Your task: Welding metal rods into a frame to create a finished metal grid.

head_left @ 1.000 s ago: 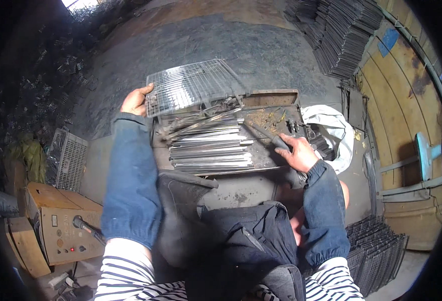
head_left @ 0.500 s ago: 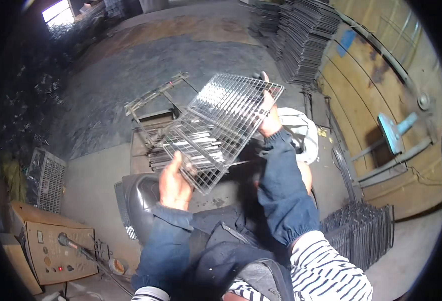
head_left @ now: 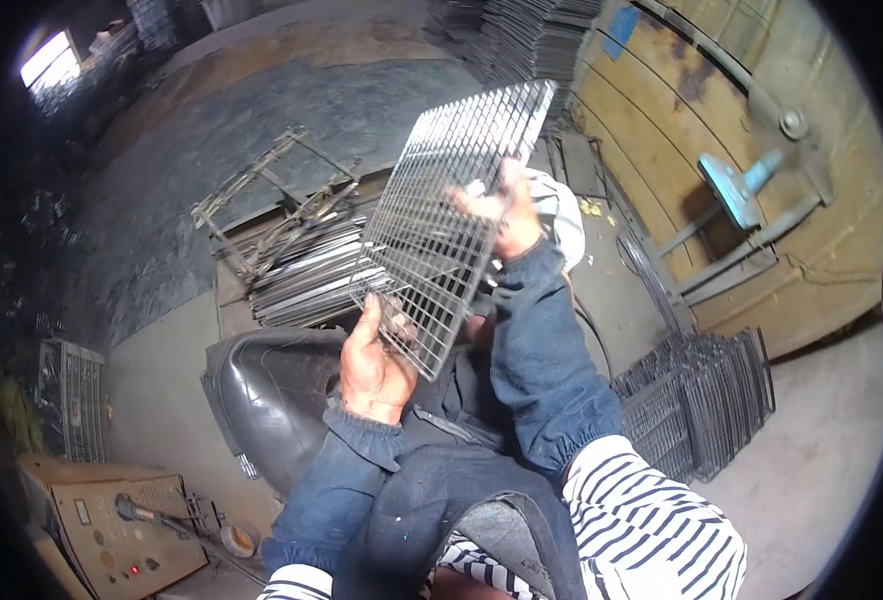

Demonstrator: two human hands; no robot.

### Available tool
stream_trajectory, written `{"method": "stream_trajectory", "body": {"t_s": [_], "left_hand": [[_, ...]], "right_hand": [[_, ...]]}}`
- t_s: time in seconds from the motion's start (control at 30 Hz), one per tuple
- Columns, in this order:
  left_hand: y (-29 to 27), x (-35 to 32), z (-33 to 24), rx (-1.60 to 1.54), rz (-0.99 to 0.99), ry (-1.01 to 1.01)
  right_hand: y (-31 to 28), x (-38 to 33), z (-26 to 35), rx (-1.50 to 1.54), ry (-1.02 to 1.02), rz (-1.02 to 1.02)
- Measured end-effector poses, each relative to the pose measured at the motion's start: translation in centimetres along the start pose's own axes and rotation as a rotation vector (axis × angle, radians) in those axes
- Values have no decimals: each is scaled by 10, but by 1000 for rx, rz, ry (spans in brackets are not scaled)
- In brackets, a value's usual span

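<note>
A wire grid panel (head_left: 431,190), a rectangular metal mesh, is tilted up in front of me. Its near left corner is in my left hand (head_left: 373,375), closed with the thumb on top and the fingers behind the mesh. At the panel's right edge is my right hand (head_left: 517,222), its fingers stretched apart and blurred; whether they touch the wires I cannot tell. Beyond the panel lie many loose metal strips (head_left: 311,265) in a pile, with a thin metal frame (head_left: 271,190) beside them.
A black padded seat (head_left: 271,395) stands by my left knee. A tan control box (head_left: 126,535) with a cable is at lower left. Dark grid panels (head_left: 701,405) stand upright at right, more are stacked (head_left: 521,40) far off. A yellowish metal panel (head_left: 651,110) lines the right side.
The panel has turned more upright, its far end swinging away. My right hand has come off its grip on the far right edge and moved down along it. The view has shifted right.
</note>
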State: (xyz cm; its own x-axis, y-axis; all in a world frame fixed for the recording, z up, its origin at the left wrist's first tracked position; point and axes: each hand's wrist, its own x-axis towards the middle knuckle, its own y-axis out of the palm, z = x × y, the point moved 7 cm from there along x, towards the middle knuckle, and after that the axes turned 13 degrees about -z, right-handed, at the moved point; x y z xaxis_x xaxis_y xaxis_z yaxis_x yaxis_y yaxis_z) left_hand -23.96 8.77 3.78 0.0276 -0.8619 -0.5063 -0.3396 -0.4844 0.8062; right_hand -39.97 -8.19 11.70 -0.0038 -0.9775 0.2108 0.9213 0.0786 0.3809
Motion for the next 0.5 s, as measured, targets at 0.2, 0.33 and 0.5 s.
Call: {"method": "stream_trajectory", "body": {"t_s": [0.2,0.33,0.5], "left_hand": [[30,3,18,28,267,-66],[50,5,30,90,105,-81],[77,-20,82,636,333,-341]], "right_hand": [[33,-76,1,-87,-240,323],[30,-80,77,-488,-959,99],[-45,-92,146,-699,-1163,-98]]}}
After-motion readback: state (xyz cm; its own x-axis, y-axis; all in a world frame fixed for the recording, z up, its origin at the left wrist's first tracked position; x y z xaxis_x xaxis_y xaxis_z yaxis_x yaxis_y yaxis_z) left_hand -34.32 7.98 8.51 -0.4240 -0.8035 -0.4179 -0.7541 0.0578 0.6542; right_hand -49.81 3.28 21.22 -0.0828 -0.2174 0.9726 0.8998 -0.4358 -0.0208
